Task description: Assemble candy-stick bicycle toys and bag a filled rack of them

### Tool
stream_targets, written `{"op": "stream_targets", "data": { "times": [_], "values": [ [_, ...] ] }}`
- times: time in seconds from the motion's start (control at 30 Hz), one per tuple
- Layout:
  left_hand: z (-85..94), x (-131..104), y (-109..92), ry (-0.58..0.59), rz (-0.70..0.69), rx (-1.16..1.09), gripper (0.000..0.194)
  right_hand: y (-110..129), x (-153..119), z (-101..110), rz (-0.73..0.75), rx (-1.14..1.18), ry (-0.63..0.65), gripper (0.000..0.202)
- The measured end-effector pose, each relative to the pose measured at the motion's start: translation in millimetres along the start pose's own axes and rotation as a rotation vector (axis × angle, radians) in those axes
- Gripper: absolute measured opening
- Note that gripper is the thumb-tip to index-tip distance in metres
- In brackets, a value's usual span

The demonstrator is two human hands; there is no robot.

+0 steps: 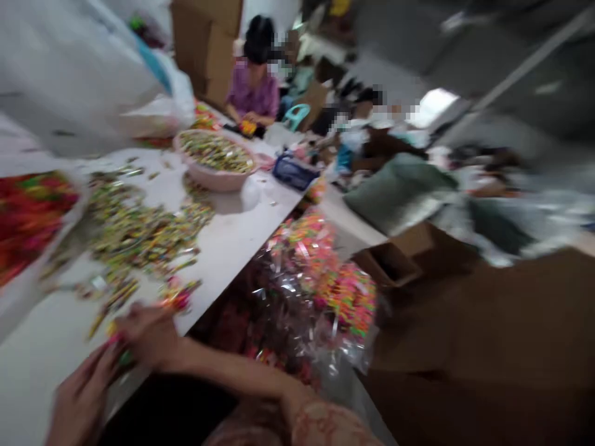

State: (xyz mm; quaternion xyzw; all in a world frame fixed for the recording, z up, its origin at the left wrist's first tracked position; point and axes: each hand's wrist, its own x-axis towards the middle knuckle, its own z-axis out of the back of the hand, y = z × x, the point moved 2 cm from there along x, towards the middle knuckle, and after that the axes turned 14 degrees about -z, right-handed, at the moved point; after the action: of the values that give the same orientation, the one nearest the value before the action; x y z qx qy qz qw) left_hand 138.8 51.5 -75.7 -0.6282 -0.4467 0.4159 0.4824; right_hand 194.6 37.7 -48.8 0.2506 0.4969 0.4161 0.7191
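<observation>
At the near edge of the white table (227, 238), my left hand (81, 390) and my right hand (151, 337) meet with bent, closed fingers. Both are around a small pink, yellow and green piece (123, 354), mostly covered by the fingers and too blurred to name. Just beyond my right hand lies a small pink, red and yellow piece (179, 296). A loose heap of small yellow-green sticks (139, 229) spreads over the table in front of my hands. Some longer yellow sticks (114, 303) lie nearest to them.
A pink basin (218, 179) full of similar sticks stands farther back. Red and orange pieces (35, 217) fill a white bag at left. Clear bags of colourful pieces (348, 297) are beside the table, with cardboard boxes (488, 316) at right. A person in purple (255, 90) sits beyond.
</observation>
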Motion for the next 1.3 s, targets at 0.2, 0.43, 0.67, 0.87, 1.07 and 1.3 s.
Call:
{"op": "stream_targets", "data": {
  "times": [0.2,0.43,0.67,0.87,1.07,1.3],
  "values": [
    [53.2,-40.4,-25.1,-0.323,0.176,-0.285,0.033,-18.1,28.8,11.6,0.058,0.405,0.071,0.006],
    [51.3,-43.6,-23.6,-0.312,0.186,-0.312,0.031,-24.1,19.6,16.7,-0.08,0.688,0.439,0.026],
    [49.9,-44.3,-18.9,-0.34,0.199,-0.369,0.039,-23.6,21.6,10.5,-0.114,0.747,0.516,0.032],
    [44.7,-44.9,-14.8,-0.331,0.165,-0.328,0.044,-28.9,17.6,9.3,-0.104,0.756,0.459,0.029],
    [36.5,-49.7,-12.1,-0.493,0.054,-0.207,0.049,-31.2,7.2,12.4,0.108,0.519,0.232,0.015],
    [23.8,-43.9,-10.9,-0.326,0.098,-0.044,0.06,-36.7,17.4,67.3,0.385,-0.063,-0.157,0.024]
  ]
}}
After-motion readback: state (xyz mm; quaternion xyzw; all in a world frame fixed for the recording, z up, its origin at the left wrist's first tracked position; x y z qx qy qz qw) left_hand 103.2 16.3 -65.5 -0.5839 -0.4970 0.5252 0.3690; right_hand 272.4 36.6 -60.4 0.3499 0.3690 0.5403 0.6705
